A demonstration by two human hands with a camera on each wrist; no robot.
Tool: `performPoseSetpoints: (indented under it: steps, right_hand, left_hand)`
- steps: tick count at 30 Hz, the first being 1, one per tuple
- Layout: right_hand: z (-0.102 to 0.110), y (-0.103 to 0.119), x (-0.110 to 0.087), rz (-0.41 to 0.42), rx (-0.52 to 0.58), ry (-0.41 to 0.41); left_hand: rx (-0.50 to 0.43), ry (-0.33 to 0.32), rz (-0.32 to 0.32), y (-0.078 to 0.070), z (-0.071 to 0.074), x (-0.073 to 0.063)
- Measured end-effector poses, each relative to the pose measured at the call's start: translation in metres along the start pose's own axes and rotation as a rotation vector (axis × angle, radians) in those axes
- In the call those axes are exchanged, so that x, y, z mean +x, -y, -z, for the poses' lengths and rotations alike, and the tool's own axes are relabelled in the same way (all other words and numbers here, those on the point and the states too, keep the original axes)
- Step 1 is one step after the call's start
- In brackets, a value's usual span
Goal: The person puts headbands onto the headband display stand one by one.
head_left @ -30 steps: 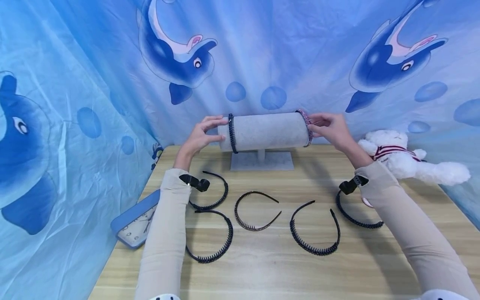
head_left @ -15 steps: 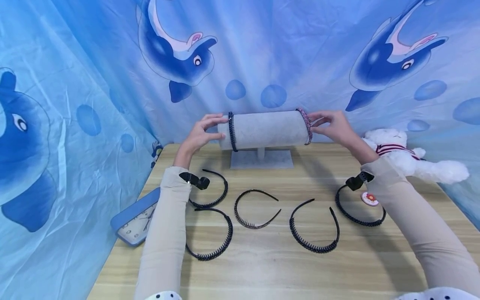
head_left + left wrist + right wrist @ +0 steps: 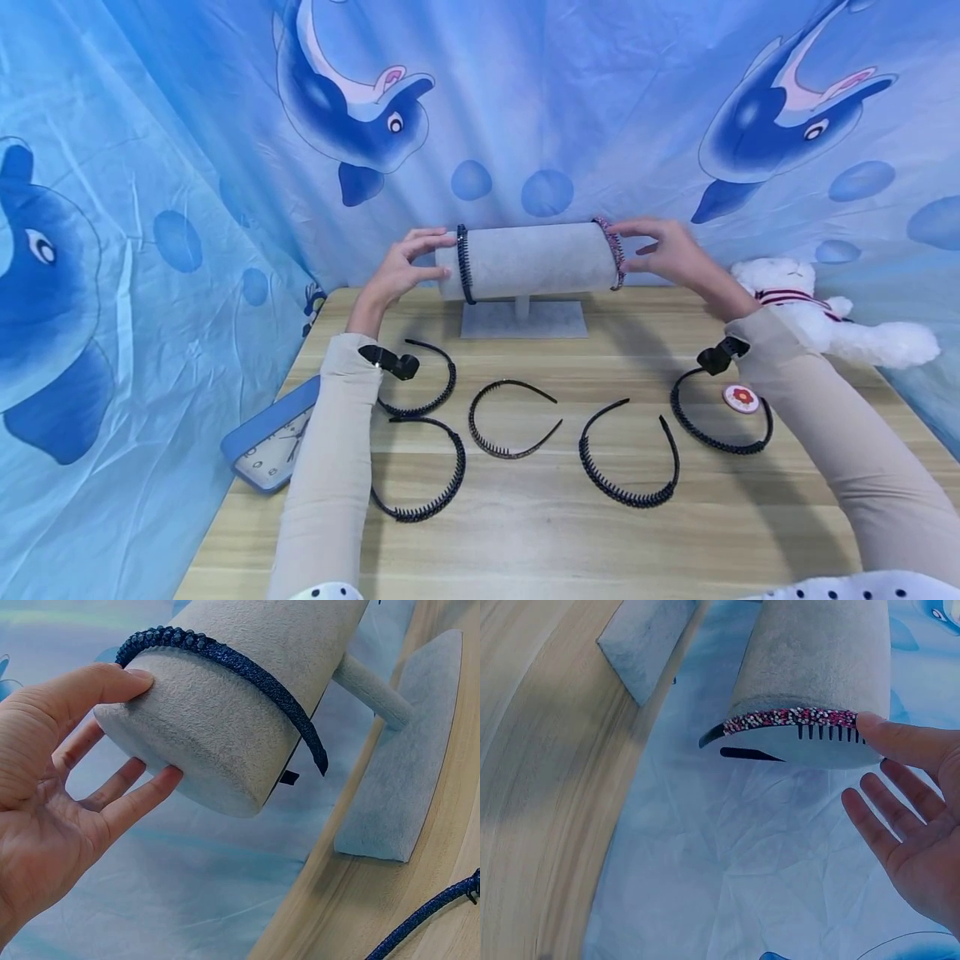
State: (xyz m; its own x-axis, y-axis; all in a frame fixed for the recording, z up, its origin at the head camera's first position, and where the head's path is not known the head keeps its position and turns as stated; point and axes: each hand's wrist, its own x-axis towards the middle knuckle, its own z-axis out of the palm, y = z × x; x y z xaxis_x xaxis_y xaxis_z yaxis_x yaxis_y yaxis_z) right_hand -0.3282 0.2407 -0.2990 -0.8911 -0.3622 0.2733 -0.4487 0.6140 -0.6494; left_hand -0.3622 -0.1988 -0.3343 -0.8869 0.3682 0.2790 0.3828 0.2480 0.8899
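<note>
A grey, fuzzy cylinder display stand (image 3: 536, 260) stands at the back of the table. My left hand (image 3: 397, 268) grips its left end, thumb on one side and fingertips on the other, beside a dark toothed headband (image 3: 464, 265) fitted round the cylinder. At the right end sits a pink-beaded headband (image 3: 795, 718), partly past the cylinder's rim. My right hand (image 3: 669, 253) holds it between thumb and index finger; in the right wrist view the thumb lies on the beads, the other fingers are spread below, and the index fingertip is partly hidden.
Several headbands lie on the table, among them a brownish one (image 3: 487, 442) and a black one (image 3: 630, 500). A blue-framed clock (image 3: 270, 437) is at left. At right are a white plush toy (image 3: 802, 304) and a flower badge (image 3: 741, 398).
My right hand has shifted slightly, its index finger and thumb now wider apart along the pink headband. The right forearm moved a little right, uncovering the badge. The left hand stays put.
</note>
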Motion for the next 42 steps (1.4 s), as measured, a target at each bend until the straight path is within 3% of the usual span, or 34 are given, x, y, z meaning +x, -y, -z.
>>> performPoseSetpoints:
  steps: [8, 18, 27, 32, 36, 42]
  right_hand:
    - [-0.002, -0.002, 0.002, 0.025, -0.04, 0.02]
    - [-0.001, -0.003, 0.01, 0.112, -0.151, 0.024]
    - [0.0, 0.004, 0.02, 0.077, -0.216, 0.075]
    - [0.0, 0.007, 0.021, 0.016, -0.198, 0.126]
    - [-0.002, 0.009, 0.023, 0.017, -0.218, 0.138]
    - [-0.004, 0.013, 0.027, 0.02, -0.231, 0.135]
  left_hand:
    - [0.004, 0.003, 0.002, 0.002, 0.001, 0.0]
    - [-0.002, -0.002, 0.021, 0.0, 0.001, -0.001]
    - [-0.007, -0.009, 0.022, -0.001, 0.001, 0.001]
    - [0.004, 0.01, 0.042, -0.013, -0.001, -0.003]
    - [0.009, 0.024, 0.047, -0.022, -0.003, -0.008]
    - [-0.012, -0.001, 0.036, -0.006, -0.002, -0.002]
